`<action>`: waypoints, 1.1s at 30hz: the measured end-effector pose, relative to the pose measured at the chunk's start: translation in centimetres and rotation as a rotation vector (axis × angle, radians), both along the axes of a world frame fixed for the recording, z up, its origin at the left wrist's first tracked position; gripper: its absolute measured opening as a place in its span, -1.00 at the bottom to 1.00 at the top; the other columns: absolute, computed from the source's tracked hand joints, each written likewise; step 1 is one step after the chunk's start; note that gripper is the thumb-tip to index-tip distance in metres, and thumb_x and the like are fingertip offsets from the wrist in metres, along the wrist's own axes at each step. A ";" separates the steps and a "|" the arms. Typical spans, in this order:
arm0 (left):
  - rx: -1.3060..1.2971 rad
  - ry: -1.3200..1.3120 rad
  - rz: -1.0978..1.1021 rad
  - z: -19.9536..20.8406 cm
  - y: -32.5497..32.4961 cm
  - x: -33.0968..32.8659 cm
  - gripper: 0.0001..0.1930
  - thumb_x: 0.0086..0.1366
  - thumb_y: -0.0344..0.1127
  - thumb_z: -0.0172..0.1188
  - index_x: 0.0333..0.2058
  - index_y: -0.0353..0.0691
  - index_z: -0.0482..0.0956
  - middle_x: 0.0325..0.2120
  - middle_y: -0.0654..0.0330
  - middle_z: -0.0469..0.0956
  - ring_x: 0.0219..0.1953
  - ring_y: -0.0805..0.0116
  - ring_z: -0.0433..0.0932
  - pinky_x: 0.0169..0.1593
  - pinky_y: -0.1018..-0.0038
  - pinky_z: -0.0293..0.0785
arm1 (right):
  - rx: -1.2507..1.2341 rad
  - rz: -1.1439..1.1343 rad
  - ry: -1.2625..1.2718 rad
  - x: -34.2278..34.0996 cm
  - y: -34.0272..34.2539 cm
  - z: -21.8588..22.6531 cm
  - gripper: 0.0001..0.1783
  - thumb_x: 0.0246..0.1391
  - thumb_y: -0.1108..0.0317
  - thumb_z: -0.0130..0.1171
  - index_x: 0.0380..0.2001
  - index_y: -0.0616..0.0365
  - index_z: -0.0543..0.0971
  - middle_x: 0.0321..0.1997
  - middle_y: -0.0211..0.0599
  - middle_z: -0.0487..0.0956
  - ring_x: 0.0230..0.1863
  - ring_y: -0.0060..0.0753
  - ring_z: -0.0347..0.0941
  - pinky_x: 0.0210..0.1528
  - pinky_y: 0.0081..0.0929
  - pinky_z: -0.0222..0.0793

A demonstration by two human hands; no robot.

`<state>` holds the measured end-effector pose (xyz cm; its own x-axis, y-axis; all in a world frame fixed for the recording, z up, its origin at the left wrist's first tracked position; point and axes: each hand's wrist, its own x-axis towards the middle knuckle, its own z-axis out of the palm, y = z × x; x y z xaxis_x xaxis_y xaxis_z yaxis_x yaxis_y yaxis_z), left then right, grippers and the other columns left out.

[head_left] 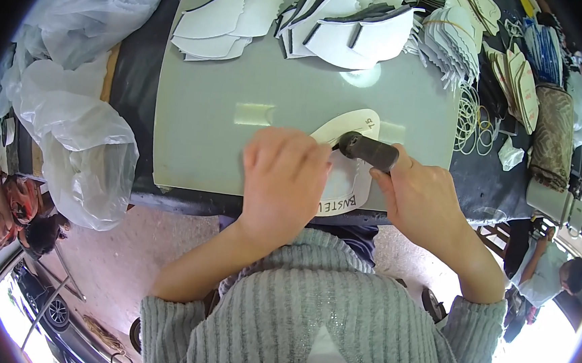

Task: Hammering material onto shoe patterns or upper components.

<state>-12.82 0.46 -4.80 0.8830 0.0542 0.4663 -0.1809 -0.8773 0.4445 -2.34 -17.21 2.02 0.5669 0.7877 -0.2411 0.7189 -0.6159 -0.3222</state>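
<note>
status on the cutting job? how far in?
Done: white cut pieces stacked at the mat's far edge. In hand: left hand presses a pale pattern piece flat; right hand works a dark-handled tool along it. Remaining amount can't be told.

Left hand (284,181) covers most of the white cut piece (349,128); tool (369,150) tip hidden behind those fingers.

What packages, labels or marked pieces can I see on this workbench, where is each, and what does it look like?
Paper pattern: under both hands on the grey board, rounded, cream, with handwritten marks at both ends.
Clear plastic bags: left of the bench, crumpled, see-through.
Stacked cut pieces: right rear, tan, with small reddish marks.
No screens or signs in view.
</note>
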 end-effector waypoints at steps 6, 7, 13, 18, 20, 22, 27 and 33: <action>-0.208 0.027 0.014 0.1 0.6 -0.3 -0.76 -0.09 -0.48 0.29 -0.35 -0.17 0.61 -0.31 0.26 0.50 -0.11 0.19 0.47 0.02 0.20 0.24 | 0.051 -0.037 -0.007 0.3 -0.2 -0.4 -0.69 0.22 0.25 0.14 -0.42 0.23 0.31 -0.73 -0.17 0.44 -0.68 -0.03 0.48 -0.65 -0.17 0.34; -0.142 0.026 -0.015 0.0 0.5 -0.4 -0.77 -0.05 -0.50 0.30 -0.33 -0.20 0.62 -0.31 0.23 0.51 -0.11 0.15 0.48 0.01 0.20 0.26 | 0.053 -0.036 -0.007 0.4 -0.2 -0.5 -0.69 0.22 0.25 0.14 -0.42 0.23 0.31 -0.73 -0.17 0.44 -0.68 -0.03 0.48 -0.65 -0.17 0.34; -0.206 0.057 0.059 0.4 -0.1 -0.4 -0.72 -0.04 -0.51 0.29 -0.26 -0.23 0.65 -0.34 0.22 0.52 -0.12 0.15 0.49 0.01 0.20 0.27 | 0.067 -0.040 0.021 0.6 -0.5 -0.5 -0.70 0.23 0.26 0.13 -0.41 0.23 0.32 -0.71 -0.13 0.46 -0.67 0.00 0.47 -0.63 -0.17 0.35; 0.042 -0.019 0.012 -0.4 -0.3 -0.7 -0.69 -0.05 -0.48 0.29 -0.24 -0.25 0.65 -0.33 0.25 0.50 -0.13 0.22 0.48 0.03 0.20 0.27 | 0.188 -0.131 0.041 1.7 -1.1 1.2 -0.80 0.23 0.34 0.10 -0.21 0.26 0.41 -0.61 -0.11 0.51 -0.63 0.01 0.46 -0.61 -0.19 0.35; 0.131 -0.039 0.009 -0.3 -0.5 -0.6 -0.73 -0.02 -0.47 0.27 -0.26 -0.25 0.66 -0.34 0.27 0.49 -0.16 0.26 0.49 0.05 0.19 0.27 | 0.207 -0.126 0.052 1.5 -1.2 1.8 -0.78 0.18 0.40 0.13 -0.14 0.24 0.44 -0.56 -0.12 0.52 -0.62 0.00 0.46 -0.60 -0.21 0.35; 0.161 -0.027 0.002 0.0 -0.6 -0.6 -0.74 -0.02 -0.47 0.27 -0.26 -0.25 0.66 -0.34 0.27 0.49 -0.17 0.29 0.50 0.06 0.19 0.27 | 0.264 -0.047 0.013 1.2 -1.4 1.8 -0.77 0.13 0.43 0.16 -0.16 0.25 0.44 -0.55 -0.12 0.51 -0.62 0.01 0.45 -0.59 -0.21 0.35; 0.202 -0.099 -0.022 -0.5 -0.7 -0.1 -0.80 -0.05 -0.41 0.22 -0.37 -0.27 0.63 -0.36 0.24 0.48 -0.17 0.31 0.49 0.10 0.13 0.26 | -0.068 0.031 0.032 0.5 -0.5 0.7 -0.74 0.12 0.32 0.20 -0.40 0.19 0.32 -0.56 -0.18 0.47 -0.62 -0.09 0.48 -0.63 -0.23 0.34; 0.231 -0.086 -0.041 -0.4 -0.4 -0.4 -0.80 -0.01 -0.38 0.19 -0.36 -0.28 0.64 -0.33 0.22 0.48 -0.15 0.30 0.48 0.11 0.14 0.26 | 0.121 0.044 -0.027 0.5 0.2 1.3 -0.71 0.19 0.24 0.15 -0.41 0.19 0.33 -0.59 -0.20 0.47 -0.64 -0.11 0.47 -0.62 -0.23 0.33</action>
